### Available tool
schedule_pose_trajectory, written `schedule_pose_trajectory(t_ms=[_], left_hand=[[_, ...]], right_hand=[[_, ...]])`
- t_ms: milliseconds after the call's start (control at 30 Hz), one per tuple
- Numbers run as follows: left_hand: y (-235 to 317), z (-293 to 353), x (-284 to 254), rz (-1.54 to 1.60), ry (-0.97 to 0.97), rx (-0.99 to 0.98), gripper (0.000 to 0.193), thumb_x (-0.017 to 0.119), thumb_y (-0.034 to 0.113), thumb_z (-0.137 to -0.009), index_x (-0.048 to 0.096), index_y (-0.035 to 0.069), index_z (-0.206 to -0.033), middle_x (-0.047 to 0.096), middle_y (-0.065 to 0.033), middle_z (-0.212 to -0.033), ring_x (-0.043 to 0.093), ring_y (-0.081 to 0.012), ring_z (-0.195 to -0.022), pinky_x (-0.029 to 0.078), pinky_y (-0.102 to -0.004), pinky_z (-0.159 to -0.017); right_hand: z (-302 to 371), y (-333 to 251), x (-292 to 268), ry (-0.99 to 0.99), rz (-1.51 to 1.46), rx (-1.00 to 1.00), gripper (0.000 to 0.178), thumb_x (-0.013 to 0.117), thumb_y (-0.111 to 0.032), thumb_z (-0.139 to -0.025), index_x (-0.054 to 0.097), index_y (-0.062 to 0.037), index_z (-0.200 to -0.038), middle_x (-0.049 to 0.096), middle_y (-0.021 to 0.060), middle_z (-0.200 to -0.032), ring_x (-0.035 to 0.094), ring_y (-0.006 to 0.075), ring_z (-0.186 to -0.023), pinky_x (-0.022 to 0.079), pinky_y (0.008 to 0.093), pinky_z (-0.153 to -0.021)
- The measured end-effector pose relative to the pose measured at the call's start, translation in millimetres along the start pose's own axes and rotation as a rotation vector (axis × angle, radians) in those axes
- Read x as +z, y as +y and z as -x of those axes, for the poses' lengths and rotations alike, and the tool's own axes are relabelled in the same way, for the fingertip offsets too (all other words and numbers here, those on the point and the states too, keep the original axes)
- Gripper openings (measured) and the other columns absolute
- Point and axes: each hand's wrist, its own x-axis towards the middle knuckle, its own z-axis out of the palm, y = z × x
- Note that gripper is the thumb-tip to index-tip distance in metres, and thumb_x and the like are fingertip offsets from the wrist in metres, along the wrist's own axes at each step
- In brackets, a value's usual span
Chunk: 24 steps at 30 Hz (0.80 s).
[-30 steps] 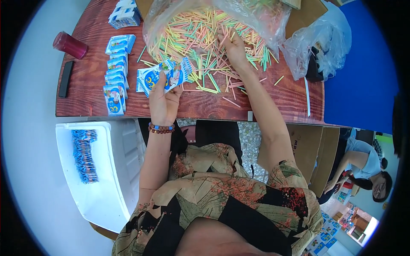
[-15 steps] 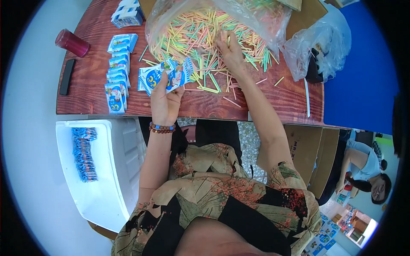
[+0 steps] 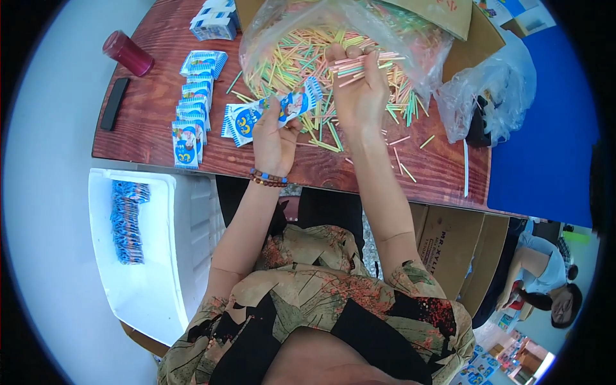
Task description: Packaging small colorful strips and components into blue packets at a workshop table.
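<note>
My left hand (image 3: 274,141) grips several small blue-and-white packets (image 3: 245,122), fanned out under the thumb; one reaches toward my right hand. Palm up, my right hand (image 3: 360,106) has its fingers curled around a small bunch of thin pastel sticks (image 3: 357,67), mostly pink with some yellow. Just beyond it, a big pile of loose sticks (image 3: 298,48) in pink, yellow and green spills from a clear plastic bag (image 3: 417,61). Stray sticks lie on the dark red wooden table (image 3: 321,168) near my right wrist.
At left are an overlapping row of similar packets (image 3: 190,109), a stack of small boxes (image 3: 213,22), a red cup (image 3: 130,52) and a black bar (image 3: 114,104). A white foam box (image 3: 151,295) holds bundled packets. A crumpled plastic bag (image 3: 484,83) lies right. Another person (image 3: 539,263) sits beyond.
My right hand has drawn back from the pile and turned palm up, now showing a bunch of sticks. My left hand, still gripping the packets, has shifted right, nearer to it.
</note>
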Motion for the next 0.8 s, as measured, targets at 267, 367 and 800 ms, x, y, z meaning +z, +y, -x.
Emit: schedule_pose_trajectory(t_ms=[267, 367, 800], left_hand=[[-3, 3, 6, -0.007, 0.079, 0.060, 0.019, 0.057, 0.025, -0.095, 0.061, 0.007, -0.099, 0.064, -0.0011, -0.092, 0.058, -0.0097, -0.079, 0.045, -0.0251, -0.062], [-5, 3, 13, 0.004, 0.078, 0.114, 0.020, 0.057, 0.026, -0.095, 0.061, 0.007, -0.100, 0.064, -0.0010, -0.093, 0.058, -0.0098, -0.079, 0.045, -0.0254, -0.063], [-7, 0, 17, 0.003, 0.077, 0.146, 0.020, 0.057, 0.026, -0.095, 0.062, 0.007, -0.095, 0.066, -0.0017, -0.091, 0.060, -0.0107, -0.080, 0.047, -0.0269, -0.065]], right_hand=[[25, 27, 33, 0.136, 0.204, -0.188, 0.033, 0.043, -0.029, -0.099, 0.055, 0.0010, -0.094, 0.061, 0.0139, -0.093, 0.057, 0.0299, -0.106, 0.043, 0.0405, -0.091], [28, 35, 36, 0.184, 0.202, -0.257, 0.039, 0.042, -0.033, -0.100, 0.055, 0.0022, -0.091, 0.061, 0.0198, -0.102, 0.055, 0.0296, -0.111, 0.043, 0.0364, -0.088], [38, 40, 26, 0.159, 0.512, -0.178, 0.035, 0.043, -0.030, -0.100, 0.055, 0.0031, -0.099, 0.058, 0.0223, -0.118, 0.056, 0.0258, -0.111, 0.043, 0.0323, -0.090]])
